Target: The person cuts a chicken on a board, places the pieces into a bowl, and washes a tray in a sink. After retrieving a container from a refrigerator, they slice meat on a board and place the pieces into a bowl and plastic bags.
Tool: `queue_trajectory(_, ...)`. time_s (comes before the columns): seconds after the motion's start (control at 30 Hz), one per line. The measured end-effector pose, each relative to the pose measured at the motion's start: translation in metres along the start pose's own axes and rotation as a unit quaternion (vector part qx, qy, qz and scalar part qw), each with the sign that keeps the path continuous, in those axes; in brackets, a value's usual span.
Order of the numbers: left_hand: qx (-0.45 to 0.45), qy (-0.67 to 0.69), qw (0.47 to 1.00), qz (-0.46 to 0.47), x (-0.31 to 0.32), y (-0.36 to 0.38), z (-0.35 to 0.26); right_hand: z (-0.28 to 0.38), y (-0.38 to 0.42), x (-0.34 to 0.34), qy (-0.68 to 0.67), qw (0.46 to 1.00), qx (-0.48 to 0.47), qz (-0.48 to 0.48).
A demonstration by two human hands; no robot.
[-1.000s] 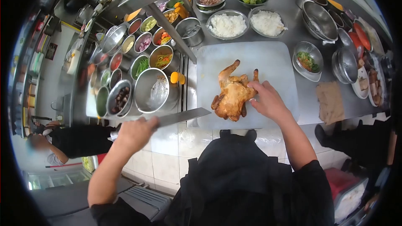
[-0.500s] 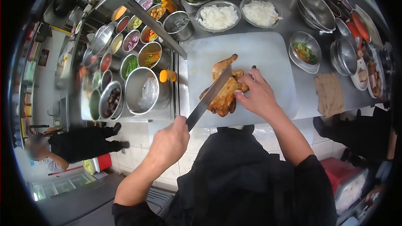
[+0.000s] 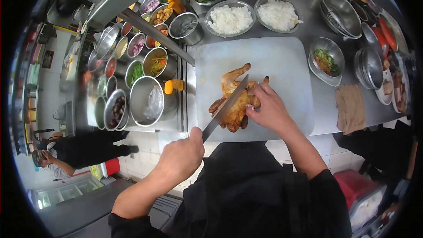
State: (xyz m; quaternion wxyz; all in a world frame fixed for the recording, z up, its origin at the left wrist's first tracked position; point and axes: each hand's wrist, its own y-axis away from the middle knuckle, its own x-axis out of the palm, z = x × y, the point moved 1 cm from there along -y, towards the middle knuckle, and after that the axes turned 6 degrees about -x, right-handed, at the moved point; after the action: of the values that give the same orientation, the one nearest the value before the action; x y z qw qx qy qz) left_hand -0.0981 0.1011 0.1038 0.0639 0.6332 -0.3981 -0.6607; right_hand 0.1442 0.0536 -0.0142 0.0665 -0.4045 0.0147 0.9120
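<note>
A browned whole cooked chicken (image 3: 238, 115) lies on the white cutting board (image 3: 282, 57). My left hand (image 3: 181, 156) is closed round the handle of a long knife (image 3: 225, 107). Its blade slants across the middle of the bird, tip pointing away from me; how deep the edge sits cannot be made out. On the chicken's right side, my right hand (image 3: 271, 109) grips it near a leg, with thumb and fingers partly wrapped about the meat. One leg (image 3: 235, 73) sticks out toward the far side of the board.
Two bowls of white rice (image 3: 230, 19) stand behind the board. To the right are a bowl of chopped vegetables (image 3: 326, 59) and a folded brown cloth (image 3: 350, 108). Metal ingredient pots (image 3: 147, 101) crowd the left, beside a slanting metal post (image 3: 156, 37). Another person (image 3: 83, 152) stands far left.
The knife has shifted slightly and its blade now shows narrower, still across the chicken. More of the bird's left side is visible. The whole view has moved a little; both hands keep their hold.
</note>
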Motion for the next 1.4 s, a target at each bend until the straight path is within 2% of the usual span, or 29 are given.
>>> queue_trajectory(0.17, 0.008, 0.011, 1.000, 0.018, -0.010, -0.015, -0.011, -0.004, -0.002, 0.001, -0.056, 0.998, -0.025, -0.020)
queue_trajectory(0.37, 0.031, 0.030, 0.999, 0.015, -0.004, -0.036, -0.016, -0.008, -0.002, 0.001, -0.054, 0.998, -0.033, -0.027)
queue_trajectory(0.57, 0.087, -0.025, 0.996, 0.001, -0.018, -0.060, -0.029, -0.013, -0.006, -0.002, -0.035, 0.998, -0.045, -0.034)
queue_trajectory(0.67, 0.091, -0.044, 0.995, -0.003, -0.015, -0.072, -0.030, -0.013, -0.009, -0.006, -0.051, 0.998, -0.012, -0.029)
queue_trajectory(0.8, 0.108, -0.034, 0.993, -0.032, -0.006, -0.069, -0.021, -0.005, -0.006, -0.019, 0.012, 1.000, -0.015, 0.011)
queue_trajectory(0.87, 0.103, -0.051, 0.993, -0.013, -0.011, -0.066, -0.020, 0.011, -0.006, -0.043, 0.029, 0.999, -0.009, 0.045)
queue_trajectory(0.97, 0.099, -0.049, 0.994, -0.010, -0.014, -0.063, -0.017, 0.041, -0.017, -0.071, 0.058, 0.996, 0.005, -0.065)
queue_trajectory(1.07, 0.108, -0.040, 0.993, -0.025, -0.009, -0.062, -0.013, 0.081, -0.044, -0.091, 0.065, 0.977, -0.135, -0.152)
queue_trajectory(1.17, 0.118, -0.037, 0.992, -0.030, -0.004, -0.060, -0.009, 0.106, -0.074, -0.092, 0.090, 0.952, -0.223, -0.188)
queue_trajectory(1.23, 0.116, -0.029, 0.992, -0.037, 0.001, -0.068, -0.006, 0.083, -0.094, -0.057, 0.004, 0.960, -0.220, -0.170)
queue_trajectory(1.3, 0.118, -0.021, 0.991, -0.055, 0.017, -0.076, -0.005, 0.016, -0.108, 0.004, 0.088, 0.992, -0.088, -0.035)
queue_trajectory(1.4, 0.126, -0.007, 0.991, -0.052, 0.021, -0.076, 0.001, 0.029, -0.105, -0.002, 0.017, 0.995, -0.081, -0.049)
